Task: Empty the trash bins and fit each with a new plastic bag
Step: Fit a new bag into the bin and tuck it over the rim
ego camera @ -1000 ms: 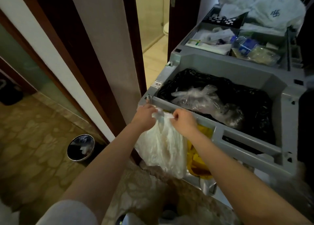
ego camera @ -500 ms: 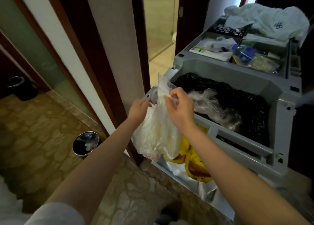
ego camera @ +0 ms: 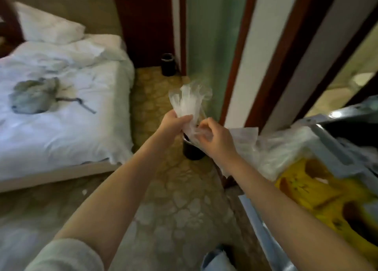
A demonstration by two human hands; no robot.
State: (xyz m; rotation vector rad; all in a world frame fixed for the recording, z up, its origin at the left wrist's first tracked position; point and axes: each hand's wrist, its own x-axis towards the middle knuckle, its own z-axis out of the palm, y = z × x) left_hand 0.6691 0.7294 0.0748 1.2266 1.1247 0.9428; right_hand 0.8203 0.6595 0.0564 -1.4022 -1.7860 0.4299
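Mid-frame: clear plastic bag (ego camera: 189, 101) clenched in left hand (ego camera: 173, 123), pinched by right hand (ego camera: 214, 139), just above dark bin (ego camera: 192, 152) (apparently unlined, though blurred). Fitting not yet begun; second bin (ego camera: 168, 64), upper centre of frame, left to check.

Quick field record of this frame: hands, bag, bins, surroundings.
plastic bag: clear, bunched, held up in front
left hand: grips the bag
right hand: pinches the bag lower down
near bin: dark, on the carpet below the bag, partly hidden; lining cannot be told
far bin: dark, upright by the wall past the bed
gray cloth: lies on the bed
cart: right edge, blurred
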